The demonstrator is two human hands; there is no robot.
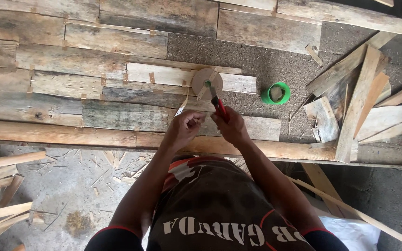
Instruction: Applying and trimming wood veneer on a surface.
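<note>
My right hand (231,126) grips a red-handled cutting tool (219,105) whose dark tip points up toward a round wooden disc (207,82). The disc lies on a pale plank and has a small green centre. My left hand (184,128) pinches the lower end of a thin pale strip (182,106) that runs up toward the disc's left edge. Both hands work close together over the near edge of a rough wooden bench (70,135).
A green roll of tape (275,93) sits right of the disc on a sawdust-covered board. A pile of wood offcuts (359,107) lies at the right. Thin slats (1,186) and shavings cover the concrete floor at the lower left.
</note>
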